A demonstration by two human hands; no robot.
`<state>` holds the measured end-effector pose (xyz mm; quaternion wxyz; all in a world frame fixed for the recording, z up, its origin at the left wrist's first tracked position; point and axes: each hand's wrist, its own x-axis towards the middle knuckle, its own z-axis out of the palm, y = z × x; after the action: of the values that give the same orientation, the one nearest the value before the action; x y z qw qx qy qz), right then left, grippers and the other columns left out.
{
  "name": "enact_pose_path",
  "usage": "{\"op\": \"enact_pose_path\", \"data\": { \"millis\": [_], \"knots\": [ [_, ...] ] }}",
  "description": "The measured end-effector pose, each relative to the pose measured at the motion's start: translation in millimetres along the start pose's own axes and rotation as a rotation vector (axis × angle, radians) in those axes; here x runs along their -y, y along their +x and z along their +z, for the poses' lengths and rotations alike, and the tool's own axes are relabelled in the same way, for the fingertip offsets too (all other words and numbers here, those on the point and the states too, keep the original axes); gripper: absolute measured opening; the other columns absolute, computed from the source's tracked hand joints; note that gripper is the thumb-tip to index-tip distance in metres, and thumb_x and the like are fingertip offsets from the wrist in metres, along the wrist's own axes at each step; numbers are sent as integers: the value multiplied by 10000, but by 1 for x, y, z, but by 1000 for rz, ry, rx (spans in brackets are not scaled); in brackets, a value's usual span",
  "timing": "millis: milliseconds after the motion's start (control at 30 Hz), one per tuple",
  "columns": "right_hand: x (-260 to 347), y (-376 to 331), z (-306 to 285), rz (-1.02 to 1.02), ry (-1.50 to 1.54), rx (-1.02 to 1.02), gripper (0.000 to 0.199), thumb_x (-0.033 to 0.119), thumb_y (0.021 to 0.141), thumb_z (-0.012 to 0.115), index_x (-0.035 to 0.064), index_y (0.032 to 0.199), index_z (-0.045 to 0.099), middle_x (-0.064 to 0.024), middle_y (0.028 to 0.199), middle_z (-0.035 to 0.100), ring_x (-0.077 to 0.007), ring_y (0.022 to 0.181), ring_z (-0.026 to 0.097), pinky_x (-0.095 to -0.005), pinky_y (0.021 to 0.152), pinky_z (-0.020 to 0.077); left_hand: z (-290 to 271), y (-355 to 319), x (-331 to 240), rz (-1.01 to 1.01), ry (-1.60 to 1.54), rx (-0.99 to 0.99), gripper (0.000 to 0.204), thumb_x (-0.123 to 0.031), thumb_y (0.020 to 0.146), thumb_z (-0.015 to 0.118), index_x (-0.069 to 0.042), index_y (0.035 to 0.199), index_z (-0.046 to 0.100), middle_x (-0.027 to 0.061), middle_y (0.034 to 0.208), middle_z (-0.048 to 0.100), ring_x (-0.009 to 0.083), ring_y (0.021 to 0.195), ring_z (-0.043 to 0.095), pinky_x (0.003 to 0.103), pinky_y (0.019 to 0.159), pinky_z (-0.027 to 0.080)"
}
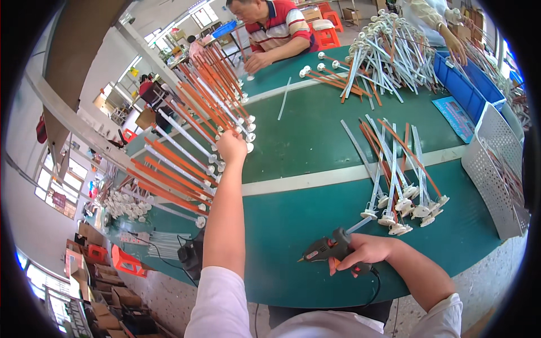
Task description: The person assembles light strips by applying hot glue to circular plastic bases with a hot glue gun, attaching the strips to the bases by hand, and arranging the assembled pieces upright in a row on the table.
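bright windows (74, 183) break pale walls (25, 225) above a speckled floor (166, 290).

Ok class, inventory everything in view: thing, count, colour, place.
glue gun: one, black, lower centre
standing sticks: many, orange and white, left
loose sticks: many, orange and white, right
heaped sticks: many, mostly white, top right
worktop: one, green, centre
bin: one, blue, upper right
basket: one, white, right
card: one, blue, near bin
stools: several, red, background
boxes: several, brown, lower left
people: several, mixed clothing, background
left hand: one, bare, at standing sticks
right hand: one, bare, gripping glue gun

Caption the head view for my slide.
Glue gun in the right hand, left hand at standing orange and white sticks.
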<state>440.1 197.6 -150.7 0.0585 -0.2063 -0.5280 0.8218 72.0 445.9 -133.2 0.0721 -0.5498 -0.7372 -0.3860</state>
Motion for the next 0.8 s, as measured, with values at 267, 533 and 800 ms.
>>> {"op": "enact_pose_path", "data": {
  "millis": [267,533,800],
  "knots": [
    [-4,2,-2,24,-71,24,203,150,912,685,46,1074,620,-57,1054,673,-120,902,617,-286,669,544,14,6,0,-60,113,17,116,-108,800,751,-28,878,718,186,840,725,369,857,703,439,807,543],
    [0,-1,-2,15,-85,30,201,185,893,714,57,1019,624,-3,877,636,-89,740,587,-279,637,509,-39,-15,-47,47,420,209,317,-313,798,730,-45,967,755,217,984,731,389,940,709,471,842,564],
    [0,-2,2,-14,-353,27,301,278,797,698,-19,839,724,-70,749,671,-157,650,639,-316,593,526,-39,-105,-170,607,164,884,409,-387,900,639,-11,762,724,248,733,669,416,728,682,480,705,542]
  ]
}}
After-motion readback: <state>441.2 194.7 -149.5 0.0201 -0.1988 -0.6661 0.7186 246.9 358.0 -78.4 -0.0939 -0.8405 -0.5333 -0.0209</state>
